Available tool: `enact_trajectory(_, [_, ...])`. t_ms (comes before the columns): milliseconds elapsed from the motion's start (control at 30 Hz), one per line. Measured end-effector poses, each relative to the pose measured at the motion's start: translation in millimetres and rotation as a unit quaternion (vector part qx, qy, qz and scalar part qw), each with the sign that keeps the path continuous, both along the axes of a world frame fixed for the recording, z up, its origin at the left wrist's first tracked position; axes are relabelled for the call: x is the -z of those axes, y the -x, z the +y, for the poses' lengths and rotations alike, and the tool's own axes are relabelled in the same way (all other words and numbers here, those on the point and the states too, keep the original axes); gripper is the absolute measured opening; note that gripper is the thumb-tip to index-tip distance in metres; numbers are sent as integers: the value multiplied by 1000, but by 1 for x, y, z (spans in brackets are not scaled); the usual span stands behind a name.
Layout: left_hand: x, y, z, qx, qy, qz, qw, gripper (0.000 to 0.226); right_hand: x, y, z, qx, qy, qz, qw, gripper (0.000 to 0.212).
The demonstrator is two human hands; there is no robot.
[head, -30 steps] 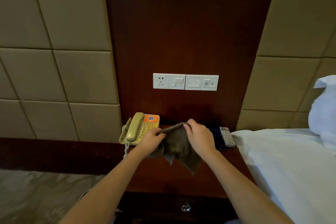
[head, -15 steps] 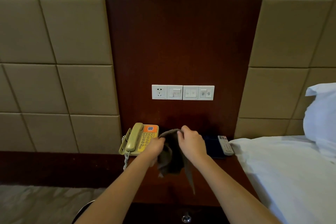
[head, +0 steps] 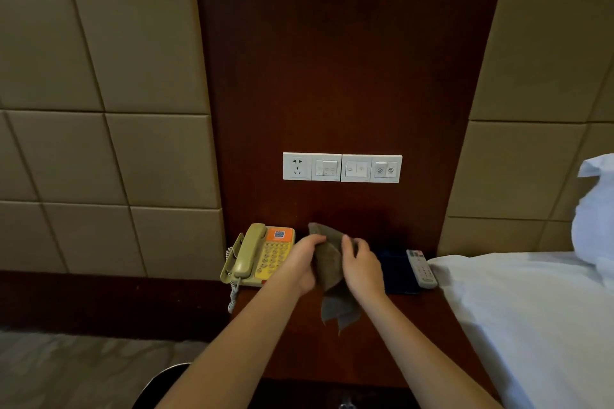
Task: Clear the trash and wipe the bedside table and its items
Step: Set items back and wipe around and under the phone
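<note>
**Two hands bunch a brown cloth over the bedside table**

The left hand [head: 304,264] and the right hand [head: 362,267] face each other, both closed on the cloth [head: 329,267] between them. The left hand's fingers curl round one folded edge. The right hand's thumb and fingers pinch the other side. The cloth is soft and nappy like towelling. It is gathered into a thick wad between the palms, and two limp pointed corners hang below the wrists.

Under the hands lies the bedside table [head: 382,345], dark reddish wood with a dull sheen. Just left of the left hand sits a telephone [head: 265,257] of yellowed plastic. It has an orange label, a rounded handset and a coiled cord dropping over the table's edge. Right of the right hand a flat dark blue item [head: 398,272] lies partly behind the wrist, so what it is stays unclear. A slim white remote [head: 421,268] lies along its far side. Beyond that is smooth white bedding [head: 531,315] and a puffy pillow [head: 594,209], which the frame edge cuts off.

Above the hands a white switch panel [head: 342,168] is set in a wooden wall board [head: 345,76], flanked by tan padded panels [head: 99,149]. Near the left elbow a dark rounded shape [head: 162,385] is cropped and too dim to identify.
</note>
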State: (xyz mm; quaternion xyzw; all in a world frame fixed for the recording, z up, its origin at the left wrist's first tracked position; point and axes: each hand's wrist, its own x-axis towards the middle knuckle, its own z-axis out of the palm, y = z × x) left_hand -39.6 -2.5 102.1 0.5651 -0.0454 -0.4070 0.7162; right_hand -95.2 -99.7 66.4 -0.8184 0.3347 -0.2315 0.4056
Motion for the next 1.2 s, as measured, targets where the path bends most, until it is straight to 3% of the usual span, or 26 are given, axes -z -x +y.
enact_trajectory(100, [14, -7, -10, -7, 0, 11, 1000, 22, 7, 4, -11, 22, 52, -16, 998, 59])
enact_trajectory(233, [64, -35, 8, -38, -84, 18, 996, 29, 37, 3, -17, -17, 159, 108, 981, 58])
enact_trajectory(333, [102, -59, 36, -67, -229, -119, 964, 6, 81, -5, -4, -99, 197, 269, 938, 57])
enact_trajectory(400, [116, -79, 52, -121, -262, -173, 942, 10, 111, -14, 9, -171, 190, 329, 909, 58])
enact_trajectory(500, [130, -113, 66, -182, -291, -199, 918, 25, 147, -32, 32, -251, 146, 385, 876, 58])
enact_trajectory(567, [142, -140, 69, -205, -309, -177, 912, 41, 165, -46, 46, -248, 155, 400, 868, 59])
enact_trajectory(833, [169, -202, 71, -258, -359, -93, 892, 87, 181, -102, -4, -182, 201, 368, 889, 60])
enact_trajectory(900, [176, -215, 73, -222, -348, -83, 907, 92, 183, -115, -19, -163, 204, 366, 893, 59])
enact_trajectory(1033, [192, -232, 76, -185, -189, -9, 964, 88, 181, -144, -40, -141, 187, 376, 896, 59])
enact_trajectory(1200, [207, -231, 73, -115, -102, 75, 985, 79, 183, -169, -46, -129, 194, 383, 894, 60])
